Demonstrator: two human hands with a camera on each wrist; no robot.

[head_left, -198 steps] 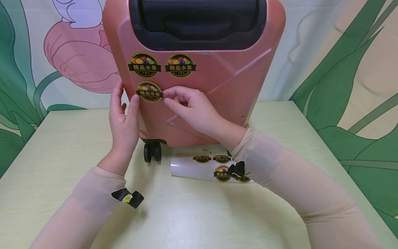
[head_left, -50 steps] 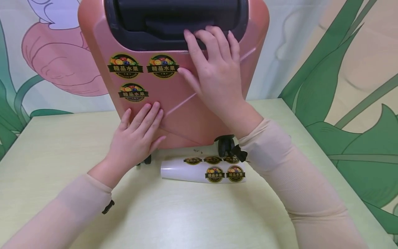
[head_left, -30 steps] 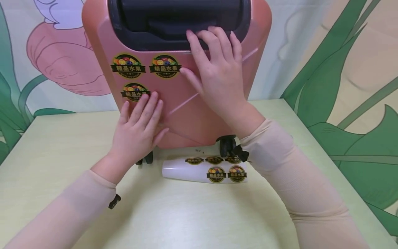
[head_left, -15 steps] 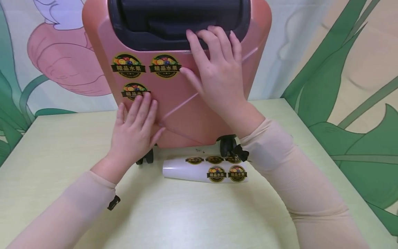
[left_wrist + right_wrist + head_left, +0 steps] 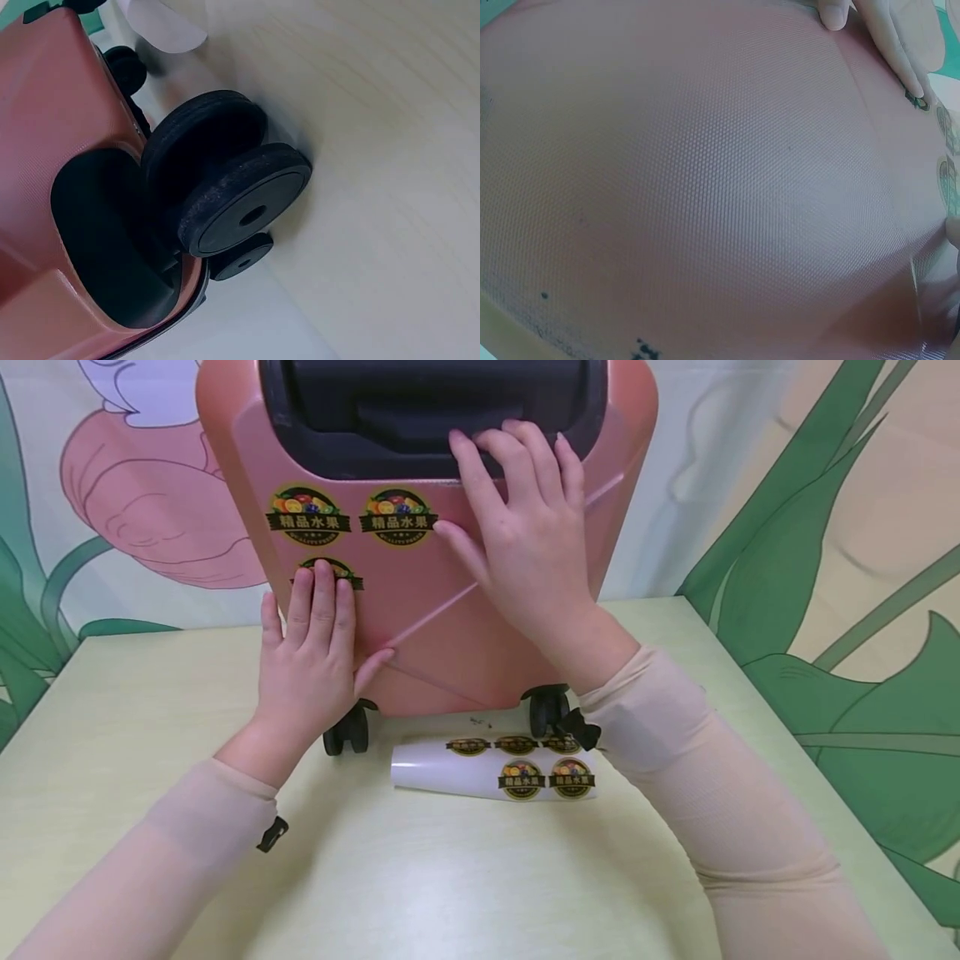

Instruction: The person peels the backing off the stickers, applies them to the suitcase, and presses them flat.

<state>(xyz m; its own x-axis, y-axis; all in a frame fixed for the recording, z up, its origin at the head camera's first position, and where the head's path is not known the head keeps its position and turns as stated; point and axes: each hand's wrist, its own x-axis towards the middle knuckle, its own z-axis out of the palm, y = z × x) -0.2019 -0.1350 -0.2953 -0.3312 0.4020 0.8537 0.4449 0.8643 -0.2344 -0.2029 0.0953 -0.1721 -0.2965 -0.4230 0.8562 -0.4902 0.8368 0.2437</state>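
A pink suitcase (image 5: pixel 450 635) stands upright, two round fruit stickers, the left one (image 5: pixel 308 516) and the right one (image 5: pixel 398 517), in a row on its front. Below them, a third sticker (image 5: pixel 356 583) is mostly covered by the extended fingers of my left hand (image 5: pixel 306 647), which lies flat against the shell. My right hand (image 5: pixel 534 539) rests on the suitcase, fingertips on the black handle recess (image 5: pixel 352 460) and thumb beside the right sticker. The right wrist view shows the textured shell (image 5: pixel 705 165) and left fingers (image 5: pixel 891 49); the left wrist view shows no hand.
A white sticker sheet (image 5: pixel 442 768) with several stickers lies on the table (image 5: pixel 450 877), curled at its left end. Black caster wheels, one on the left (image 5: pixel 347 729) and one on the right (image 5: pixel 549 712), support the suitcase. A printed backdrop (image 5: pixel 697 468) hangs behind.
Earlier both hands were at the lower sticker, my right pinching its edge. My right hand then moved up to the handle recess. My left hand has slid up and left over the lower sticker.
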